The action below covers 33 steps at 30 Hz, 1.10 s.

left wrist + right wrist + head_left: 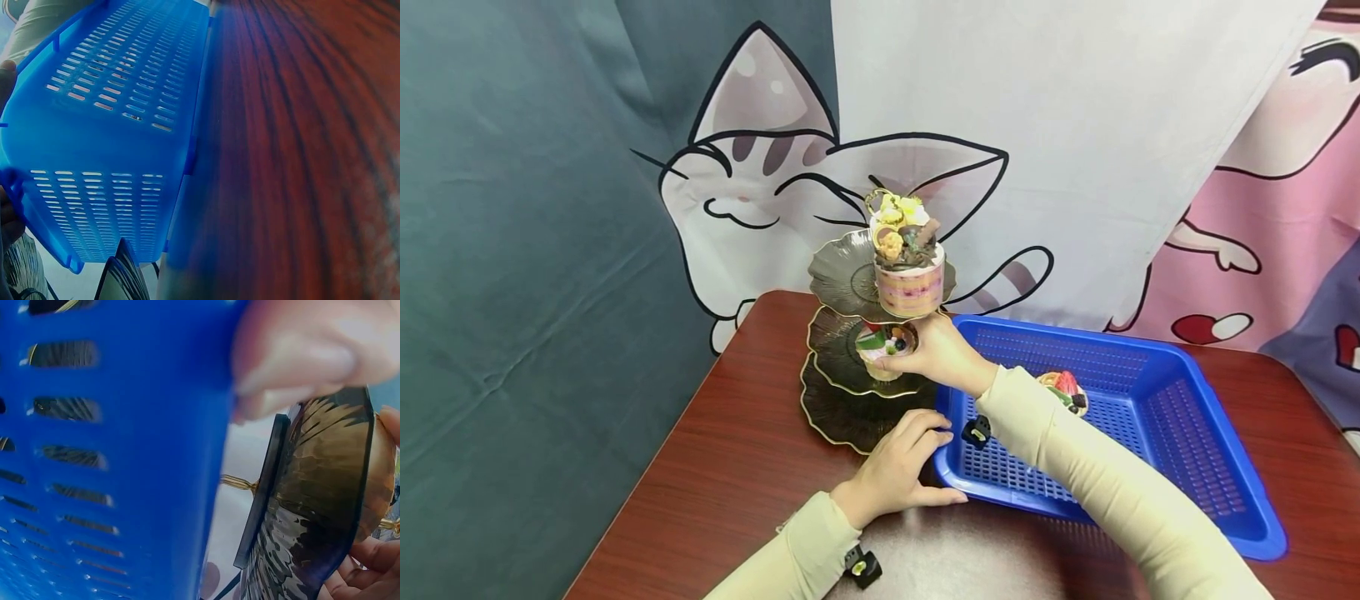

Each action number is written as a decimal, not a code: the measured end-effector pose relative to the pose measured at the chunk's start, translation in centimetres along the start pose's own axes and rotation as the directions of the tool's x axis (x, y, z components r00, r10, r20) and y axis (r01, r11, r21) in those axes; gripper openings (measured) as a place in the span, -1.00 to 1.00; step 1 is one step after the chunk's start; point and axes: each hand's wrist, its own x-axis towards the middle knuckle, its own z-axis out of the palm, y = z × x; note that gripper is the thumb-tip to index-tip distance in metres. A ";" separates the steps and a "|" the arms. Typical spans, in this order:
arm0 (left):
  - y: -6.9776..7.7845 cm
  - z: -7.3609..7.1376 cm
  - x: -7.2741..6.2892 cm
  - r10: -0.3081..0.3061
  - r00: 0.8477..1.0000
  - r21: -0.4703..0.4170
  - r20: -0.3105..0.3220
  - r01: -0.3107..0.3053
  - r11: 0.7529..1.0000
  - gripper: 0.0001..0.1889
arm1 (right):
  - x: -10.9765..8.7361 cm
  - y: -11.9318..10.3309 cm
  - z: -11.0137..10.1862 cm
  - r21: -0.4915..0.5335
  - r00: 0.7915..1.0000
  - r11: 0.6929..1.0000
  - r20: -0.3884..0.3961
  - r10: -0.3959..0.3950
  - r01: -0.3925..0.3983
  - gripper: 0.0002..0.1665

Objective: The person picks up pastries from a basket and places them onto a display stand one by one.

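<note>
My right hand point(942, 354) grips a small fruit-topped cake cup point(877, 367) over the middle tier of a dark, gold-edged three-tier dessert stand point(838, 271). Whether the cup's base touches the tier cannot be made out. On the top tier sits a layered cake point(912, 287) with chocolate and yellow flowers. My left hand point(897, 467) holds the near left corner of a blue plastic basket point(1217, 425), fingers bent over its rim and thumb along the front side. In the right wrist view the right fingers point(369, 569) are behind the brown tier.
Inside the basket lies a fruit tart point(1066, 390), partly hidden by the right sleeve. The basket stands close against the right side of the stand on a reddish wooden table point(700, 475). A cat-print curtain point(1075, 150) hangs behind the table.
</note>
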 end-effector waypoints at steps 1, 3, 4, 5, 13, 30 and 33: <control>0.0 0.0 0.0 -0.001 1.000 -0.001 0.001 0.001 1.000 -0.28 | 0.0 0.0 0.0 0.003 1.000 1.000 0.002 0.003 -0.003 -0.35; 0.0 0.0 0.0 -0.004 1.000 -0.002 0.003 0.004 1.000 -0.28 | 0.1 0.0 -0.1 0.008 1.000 1.000 0.009 0.010 -0.010 -0.35; 0.0 0.0 0.1 -0.003 1.000 -0.002 0.003 0.003 1.000 -0.28 | 0.1 0.0 -0.1 0.008 1.000 1.000 0.012 0.011 -0.011 -0.34; 0.0 0.0 0.1 -0.003 1.000 -0.002 0.003 0.003 1.000 -0.28 | 0.1 0.0 -0.1 0.007 1.000 1.000 0.014 0.012 -0.012 -0.34; 0.1 -0.1 0.1 -0.006 1.000 -0.002 0.007 0.006 1.000 -0.29 | 0.1 0.0 -0.3 -0.022 0.999 0.999 0.033 0.025 -0.024 -0.33; 0.0 0.0 0.0 -0.006 1.000 -0.012 0.013 0.006 1.000 -0.30 | 0.0 0.1 -0.6 -0.049 0.999 0.999 0.052 0.016 -0.014 -0.32; 0.0 0.0 0.0 -0.003 1.000 -0.012 0.014 0.003 1.000 -0.30 | 0.0 0.1 -0.7 -0.053 0.999 0.998 0.050 0.017 -0.015 -0.36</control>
